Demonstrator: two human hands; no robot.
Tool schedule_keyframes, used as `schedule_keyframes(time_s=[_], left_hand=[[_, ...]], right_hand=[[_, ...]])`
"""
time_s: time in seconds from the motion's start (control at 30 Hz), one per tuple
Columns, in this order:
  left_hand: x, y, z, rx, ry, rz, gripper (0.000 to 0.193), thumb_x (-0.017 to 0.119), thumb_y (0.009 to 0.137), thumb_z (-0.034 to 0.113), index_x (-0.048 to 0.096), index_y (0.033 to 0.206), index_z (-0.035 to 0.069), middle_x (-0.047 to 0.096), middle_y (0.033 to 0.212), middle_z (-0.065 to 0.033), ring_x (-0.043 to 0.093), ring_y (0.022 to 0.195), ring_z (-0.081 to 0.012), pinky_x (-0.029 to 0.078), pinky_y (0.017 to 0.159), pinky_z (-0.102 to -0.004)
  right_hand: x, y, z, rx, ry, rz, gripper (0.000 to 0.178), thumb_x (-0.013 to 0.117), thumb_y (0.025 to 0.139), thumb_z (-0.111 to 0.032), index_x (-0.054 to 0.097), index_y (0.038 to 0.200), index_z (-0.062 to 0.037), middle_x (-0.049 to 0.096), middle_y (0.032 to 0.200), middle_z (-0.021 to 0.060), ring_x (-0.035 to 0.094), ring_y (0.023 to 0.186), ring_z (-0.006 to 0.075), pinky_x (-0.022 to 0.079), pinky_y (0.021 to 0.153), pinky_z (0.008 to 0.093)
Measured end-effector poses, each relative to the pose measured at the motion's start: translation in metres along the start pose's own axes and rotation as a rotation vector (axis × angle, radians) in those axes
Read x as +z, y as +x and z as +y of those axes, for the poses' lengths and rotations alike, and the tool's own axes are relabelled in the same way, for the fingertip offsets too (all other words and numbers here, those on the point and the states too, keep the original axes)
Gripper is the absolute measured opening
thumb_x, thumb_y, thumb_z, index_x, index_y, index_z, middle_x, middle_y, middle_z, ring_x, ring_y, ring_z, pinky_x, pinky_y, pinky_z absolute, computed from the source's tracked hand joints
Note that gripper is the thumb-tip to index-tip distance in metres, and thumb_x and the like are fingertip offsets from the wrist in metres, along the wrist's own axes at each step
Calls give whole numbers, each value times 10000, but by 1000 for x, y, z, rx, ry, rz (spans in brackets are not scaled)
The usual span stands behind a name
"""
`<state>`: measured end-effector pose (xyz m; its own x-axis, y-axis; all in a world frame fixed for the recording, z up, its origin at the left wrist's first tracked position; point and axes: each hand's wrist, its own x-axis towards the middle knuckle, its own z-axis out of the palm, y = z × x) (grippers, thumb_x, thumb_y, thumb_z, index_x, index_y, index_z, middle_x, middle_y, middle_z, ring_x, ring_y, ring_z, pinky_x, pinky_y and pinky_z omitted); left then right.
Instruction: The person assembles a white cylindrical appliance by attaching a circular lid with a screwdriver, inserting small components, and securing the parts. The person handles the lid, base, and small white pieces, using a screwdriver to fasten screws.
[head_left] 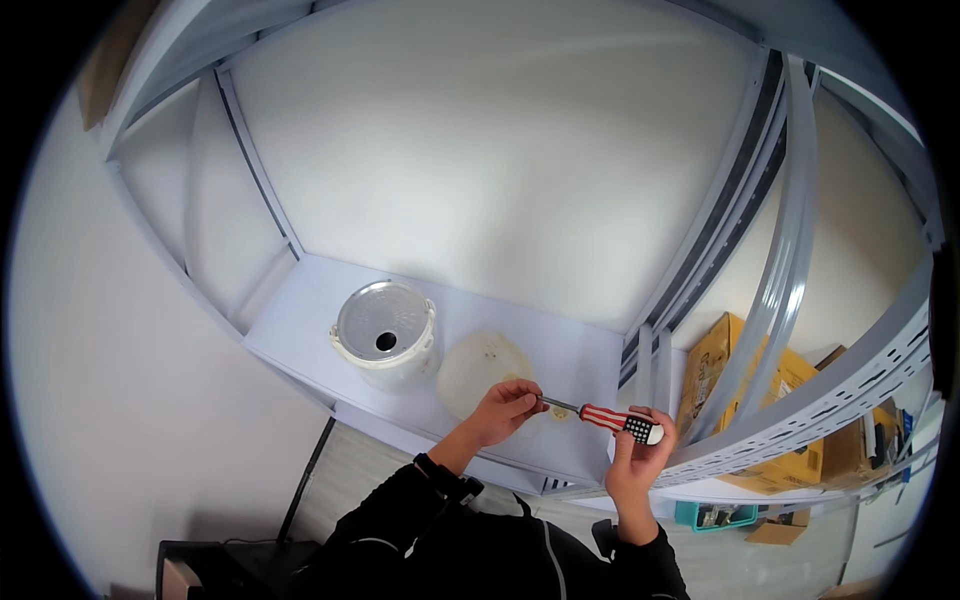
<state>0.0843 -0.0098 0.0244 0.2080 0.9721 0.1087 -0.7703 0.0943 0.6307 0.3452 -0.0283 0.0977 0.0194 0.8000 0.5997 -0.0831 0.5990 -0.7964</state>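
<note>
A screwdriver with a red-and-white striped handle and a dark, white-dotted end lies across between my two hands. My right hand is closed around the handle end. At the other end, the fingers of my left hand pinch the tip of the metal shaft; whether a small part sits in them is hidden. Below and behind my left hand is a pale round plastic cover, flat on the shelf. To its left stands a white round cooker body, open at the top, with a metal inside and a dark central hole.
Everything rests on a pale metal shelf with a white back panel and upright posts. A small yellowish piece lies beyond the shaft. Yellow cardboard boxes sit right of the post, with a teal bin lower down.
</note>
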Motion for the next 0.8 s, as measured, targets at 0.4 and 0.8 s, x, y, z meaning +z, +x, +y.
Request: schedule_keyframes(time_s=[0.4, 0.8], left_hand=[[-6, -1, 20, 5, 570, 118, 142, 687, 1035, 92, 731, 1157, 34, 745, 1009, -23, 581, 795, -36, 404, 620, -199], [-28, 1, 74, -75, 780, 2, 206, 702, 999, 30, 733, 1201, 8, 759, 1006, -45, 699, 972, -103, 548, 883, -250]], right_hand=[[-11, 13, -23, 245, 61, -223, 405, 756, 948, -9, 554, 1299, -5, 634, 1369, 205, 644, 1217, 245, 509, 1054, 361], [32, 15, -27, 405, 44, -98, 335, 756, 971, -24, 583, 1257, 5, 711, 1074, 99, 678, 914, 114, 557, 804, 263]])
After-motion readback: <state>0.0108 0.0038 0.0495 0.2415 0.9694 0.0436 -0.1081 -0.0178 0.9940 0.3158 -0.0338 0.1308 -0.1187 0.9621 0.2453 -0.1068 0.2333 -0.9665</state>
